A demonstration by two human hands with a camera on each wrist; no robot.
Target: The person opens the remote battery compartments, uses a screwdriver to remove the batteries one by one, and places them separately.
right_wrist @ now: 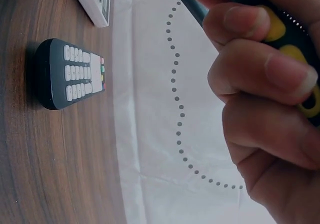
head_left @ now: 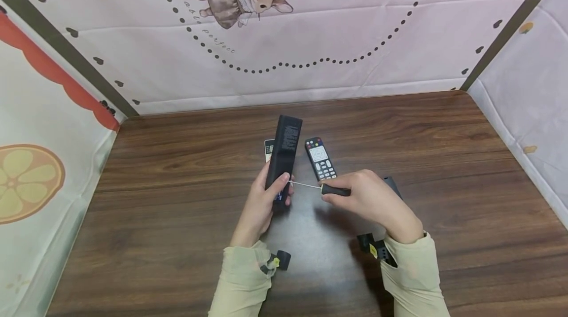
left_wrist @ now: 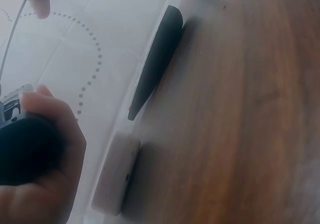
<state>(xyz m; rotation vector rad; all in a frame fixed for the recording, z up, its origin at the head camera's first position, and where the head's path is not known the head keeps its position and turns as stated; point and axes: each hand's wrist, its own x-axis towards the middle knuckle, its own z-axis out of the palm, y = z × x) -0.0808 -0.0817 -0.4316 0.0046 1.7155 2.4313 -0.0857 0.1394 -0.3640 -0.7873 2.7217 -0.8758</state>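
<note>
My left hand [head_left: 256, 202] grips a black remote control [head_left: 284, 152], its back with printed text turned up and its far end raised. The left thumb lies across the remote's lower part. In my right hand [head_left: 372, 198] is a screwdriver [head_left: 336, 190] with a dark handle marked in yellow, the fingers curled round it. Its thin metal shaft points left, and the tip is right at the held remote beside the left thumb. Close up in the right wrist view, the curled fingers [right_wrist: 270, 89] cover much of the handle.
A second black remote [head_left: 320, 159] with white buttons lies face up between and beyond the hands. A white remote [right_wrist: 92, 2] lies partly hidden behind the held one. Beside the right hand, a dark flat piece [head_left: 392, 186] rests on the wooden table [head_left: 177, 238]. Printed cloth walls enclose the table.
</note>
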